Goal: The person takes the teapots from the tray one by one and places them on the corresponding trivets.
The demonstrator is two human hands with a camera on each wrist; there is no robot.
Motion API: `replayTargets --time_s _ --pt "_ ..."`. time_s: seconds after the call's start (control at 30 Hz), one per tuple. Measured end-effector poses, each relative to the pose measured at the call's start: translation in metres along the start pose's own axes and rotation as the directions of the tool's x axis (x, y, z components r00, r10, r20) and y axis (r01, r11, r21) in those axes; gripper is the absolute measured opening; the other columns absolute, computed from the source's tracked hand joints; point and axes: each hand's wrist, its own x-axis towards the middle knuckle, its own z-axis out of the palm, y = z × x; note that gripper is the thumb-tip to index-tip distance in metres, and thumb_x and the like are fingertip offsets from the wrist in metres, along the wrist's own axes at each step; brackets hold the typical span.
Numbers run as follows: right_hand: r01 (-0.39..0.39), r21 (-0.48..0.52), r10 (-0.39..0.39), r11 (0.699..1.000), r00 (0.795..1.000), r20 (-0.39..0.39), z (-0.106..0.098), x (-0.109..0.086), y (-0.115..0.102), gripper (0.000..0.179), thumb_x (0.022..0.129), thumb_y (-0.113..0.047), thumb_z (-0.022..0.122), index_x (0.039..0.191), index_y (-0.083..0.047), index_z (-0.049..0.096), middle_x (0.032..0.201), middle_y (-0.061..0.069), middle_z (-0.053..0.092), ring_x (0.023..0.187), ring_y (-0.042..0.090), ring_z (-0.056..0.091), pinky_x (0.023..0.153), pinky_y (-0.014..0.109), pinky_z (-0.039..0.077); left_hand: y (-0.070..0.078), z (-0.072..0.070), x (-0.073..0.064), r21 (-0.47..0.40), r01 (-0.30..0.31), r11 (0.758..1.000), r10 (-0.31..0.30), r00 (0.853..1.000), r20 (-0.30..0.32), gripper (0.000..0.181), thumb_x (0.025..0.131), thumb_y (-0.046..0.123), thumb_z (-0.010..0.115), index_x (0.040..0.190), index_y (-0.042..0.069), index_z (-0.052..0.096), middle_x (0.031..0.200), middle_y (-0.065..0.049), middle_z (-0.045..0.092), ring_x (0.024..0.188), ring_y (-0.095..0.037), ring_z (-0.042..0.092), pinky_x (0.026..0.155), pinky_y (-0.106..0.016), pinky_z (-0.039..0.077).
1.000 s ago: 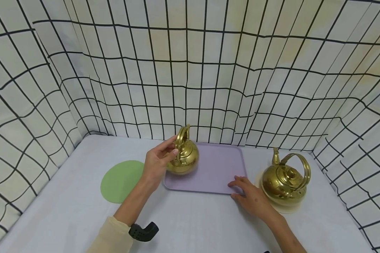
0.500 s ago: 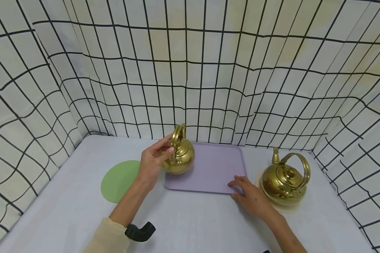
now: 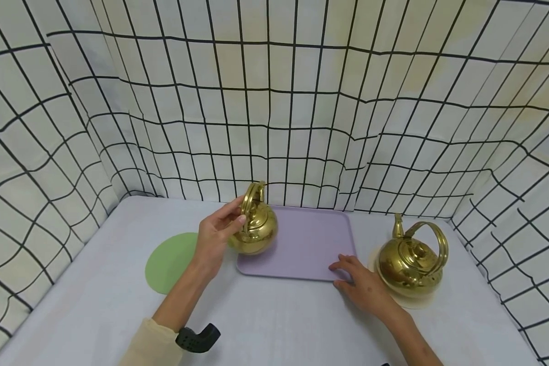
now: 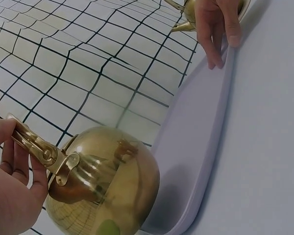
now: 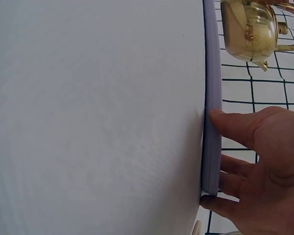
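Note:
My left hand holds a brass kettle by its arched handle, thumb on the near side. The kettle overlaps the left end of a lilac tray in the head view. Its round body and handle hinge fill the lower left of the left wrist view, above the tray's surface. My right hand grips the tray's near right corner. In the right wrist view its thumb presses the tray's front edge, and the other fingers reach over and around the corner. The kettle's spout is partly hidden behind its handle.
A second brass kettle stands on a round cream mat, right of my right hand. A round green mat lies on the white table, left of the tray, partly behind my left arm. White walls with a black grid surround the table.
My left hand has carried the kettle leftward, from over the tray toward the green mat, covering more of the mat. My right hand and the tray have stayed in place.

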Motion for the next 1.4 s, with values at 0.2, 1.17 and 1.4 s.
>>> replayTargets --time_s 0.2,1.17,1.4 --pt "-0.005 -0.004 0.005 1.0 1.0 -0.005 0.001 0.001 0.0 0.029 0.096 -0.017 0.073 0.125 -0.02 0.07 0.154 0.018 0.055 0.142 0.047 0.051 0.111 0.064 0.047 0.003 -0.005 -0.001 0.001 -0.005 1.0 0.005 1.0 -0.016 0.051 0.099 0.0 0.064 0.148 0.01 0.057 0.106 0.013 0.067 0.107 -0.007 0.062 0.095 -0.016 0.052" --pt "-0.024 -0.008 0.024 1.0 1.0 0.01 0.001 0.001 0.001 0.029 0.097 -0.018 0.072 0.126 -0.02 0.07 0.156 0.017 0.053 0.144 0.046 0.05 0.112 0.064 0.046 0.009 -0.03 -0.009 -0.051 -0.012 0.999 0.007 0.995 -0.1 0.05 0.098 -0.003 0.064 0.146 0.003 0.057 0.104 0.013 0.071 0.103 -0.005 0.062 0.092 -0.015 0.052" --pt "-0.015 -0.006 0.015 1.0 1.0 0.011 0.001 0.001 0.001 0.029 0.098 -0.018 0.072 0.127 -0.021 0.069 0.156 0.017 0.053 0.143 0.047 0.051 0.111 0.063 0.047 0.009 -0.036 -0.01 -0.075 -0.038 0.996 0.028 0.991 -0.131 0.048 0.097 -0.004 0.064 0.144 0.0 0.059 0.102 0.011 0.071 0.1 -0.007 0.062 0.089 -0.016 0.052"
